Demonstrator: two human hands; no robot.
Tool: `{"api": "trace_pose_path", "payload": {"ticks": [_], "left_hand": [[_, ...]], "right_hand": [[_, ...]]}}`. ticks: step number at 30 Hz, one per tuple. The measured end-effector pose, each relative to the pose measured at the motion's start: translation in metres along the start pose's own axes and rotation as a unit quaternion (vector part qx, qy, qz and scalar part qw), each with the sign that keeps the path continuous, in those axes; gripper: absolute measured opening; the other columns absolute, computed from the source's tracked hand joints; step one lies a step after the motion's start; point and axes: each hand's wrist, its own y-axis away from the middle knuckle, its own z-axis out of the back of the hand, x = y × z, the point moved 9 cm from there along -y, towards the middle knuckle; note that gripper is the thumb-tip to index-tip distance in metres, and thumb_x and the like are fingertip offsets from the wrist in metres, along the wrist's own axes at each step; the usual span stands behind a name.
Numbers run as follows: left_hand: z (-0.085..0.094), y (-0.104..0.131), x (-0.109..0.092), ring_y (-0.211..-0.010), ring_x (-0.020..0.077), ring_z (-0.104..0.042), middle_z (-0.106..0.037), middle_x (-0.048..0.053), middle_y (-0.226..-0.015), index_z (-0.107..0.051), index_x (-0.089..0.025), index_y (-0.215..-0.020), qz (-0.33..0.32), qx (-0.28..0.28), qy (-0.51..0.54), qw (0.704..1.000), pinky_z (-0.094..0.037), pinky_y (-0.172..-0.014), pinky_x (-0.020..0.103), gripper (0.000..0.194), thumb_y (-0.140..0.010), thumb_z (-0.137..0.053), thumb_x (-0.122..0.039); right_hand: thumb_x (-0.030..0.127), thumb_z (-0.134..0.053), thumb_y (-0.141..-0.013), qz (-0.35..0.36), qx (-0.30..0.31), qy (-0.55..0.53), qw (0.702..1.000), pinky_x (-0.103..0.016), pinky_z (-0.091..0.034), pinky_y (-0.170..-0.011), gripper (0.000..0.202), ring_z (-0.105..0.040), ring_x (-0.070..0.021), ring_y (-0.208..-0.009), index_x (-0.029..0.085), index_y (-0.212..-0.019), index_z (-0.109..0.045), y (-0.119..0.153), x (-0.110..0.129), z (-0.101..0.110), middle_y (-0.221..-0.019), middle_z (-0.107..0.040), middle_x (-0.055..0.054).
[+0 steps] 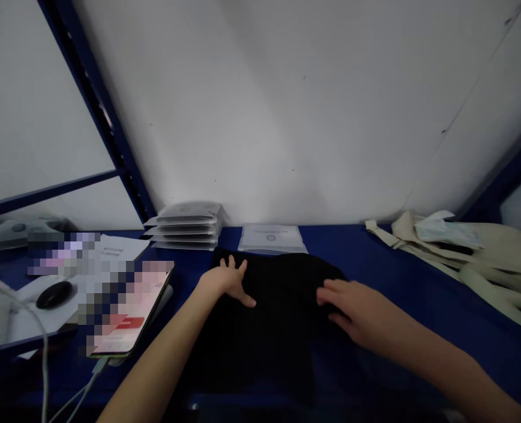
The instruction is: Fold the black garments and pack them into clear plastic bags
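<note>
A black cloth [273, 329] lies spread on the blue table in front of me. On its upper left part rests my left hand [231, 282], palm down with the fingers spread. My right hand [342, 305] is at the cloth's right edge, its fingers bent and the thumb apart from them; no grasped fold shows between them. Behind the cloth, a flat white packet [271, 238] with dark print lies near the wall. The lower part of the cloth blends into shadow.
A stack of white packets [185, 226] stands at the back left. Left are a phone [132, 323] on a stand with a cable, papers [114, 249] and a black round object [54, 295]. Beige fabric [490, 258] lies at right, against a white wall [287, 117].
</note>
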Motion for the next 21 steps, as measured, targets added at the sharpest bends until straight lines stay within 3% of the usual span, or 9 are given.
{"api": "trace_pose_path", "payload": {"ticks": [3,6,10,12,15,19,21], "left_hand": [[0.000,-0.003,0.003,-0.134,0.0408,0.001,0.013,0.019,-0.146,0.006,-0.019,-0.144,-0.003,0.005,0.001,1.000,-0.024,-0.103,0.056,0.124,-0.054,-0.064,-0.068],[0.000,-0.002,0.003,-0.135,0.0392,0.004,0.013,0.019,-0.146,0.006,-0.017,-0.144,-0.010,0.013,0.003,1.000,-0.022,-0.104,0.055,0.124,-0.055,-0.064,-0.068],[0.005,0.022,-0.012,-0.136,0.0347,0.006,0.012,0.017,-0.146,0.003,-0.014,-0.144,-0.020,-0.005,0.029,0.999,-0.021,-0.105,0.053,0.108,-0.067,-0.054,-0.065],[0.005,0.043,-0.025,-0.136,0.0336,0.004,0.009,0.016,-0.147,-0.002,-0.015,-0.145,-0.038,-0.044,0.049,0.997,-0.023,-0.103,0.055,0.097,-0.074,-0.050,-0.060],[-0.010,0.075,-0.037,-0.136,0.0319,-0.003,-0.004,0.013,-0.148,-0.016,-0.019,-0.144,-0.066,-0.121,0.062,0.989,-0.027,-0.102,0.057,0.082,-0.077,-0.051,-0.051],[-0.050,0.101,-0.023,-0.132,0.0325,-0.024,-0.025,0.016,-0.143,-0.029,-0.019,-0.141,-0.070,-0.286,0.041,0.955,-0.039,-0.094,0.054,0.069,-0.080,-0.050,-0.043],[-0.068,0.112,-0.015,-0.129,0.0292,-0.033,-0.033,0.013,-0.141,-0.026,-0.021,-0.142,-0.089,-0.374,0.005,0.923,-0.044,-0.092,0.050,0.063,-0.084,-0.044,-0.040]], "right_hand": [[0.007,-0.055,-0.070,0.007,-0.016,-0.021,1.000,-0.034,-0.052,-0.071,0.032,-0.064,-0.0211,-0.083,0.025,-0.095,-0.065,0.032,0.002,-0.020,-0.100,-0.065,-0.005],[0.016,-0.053,-0.077,-0.014,-0.067,-0.037,0.997,-0.038,-0.053,-0.079,0.032,-0.064,-0.0230,-0.094,0.028,-0.105,-0.065,0.052,-0.009,-0.030,-0.112,-0.064,-0.005],[0.032,-0.044,-0.085,-0.056,-0.098,-0.061,0.992,-0.041,-0.051,-0.085,0.033,-0.061,-0.0243,-0.102,0.027,-0.111,-0.064,0.060,-0.031,-0.037,-0.120,-0.061,-0.006],[0.038,-0.041,-0.086,-0.078,-0.092,-0.073,0.990,-0.044,-0.049,-0.090,0.037,-0.058,-0.0256,-0.109,0.025,-0.113,-0.063,0.061,-0.040,-0.040,-0.125,-0.058,-0.007],[0.045,-0.043,-0.085,-0.094,-0.086,-0.089,0.988,-0.049,-0.043,-0.095,0.042,-0.050,-0.0281,-0.118,0.025,-0.117,-0.061,0.062,-0.047,-0.044,-0.129,-0.054,-0.008],[0.047,-0.041,-0.086,-0.091,-0.093,-0.087,0.988,-0.051,-0.040,-0.097,0.044,-0.047,-0.0280,-0.121,0.027,-0.121,-0.058,0.066,-0.051,-0.050,-0.132,-0.051,-0.007],[0.045,-0.039,-0.087,-0.086,-0.109,-0.071,0.988,-0.052,-0.042,-0.096,0.043,-0.047,-0.0282,-0.121,0.027,-0.122,-0.057,0.071,-0.051,-0.051,-0.131,-0.052,-0.007]]}}
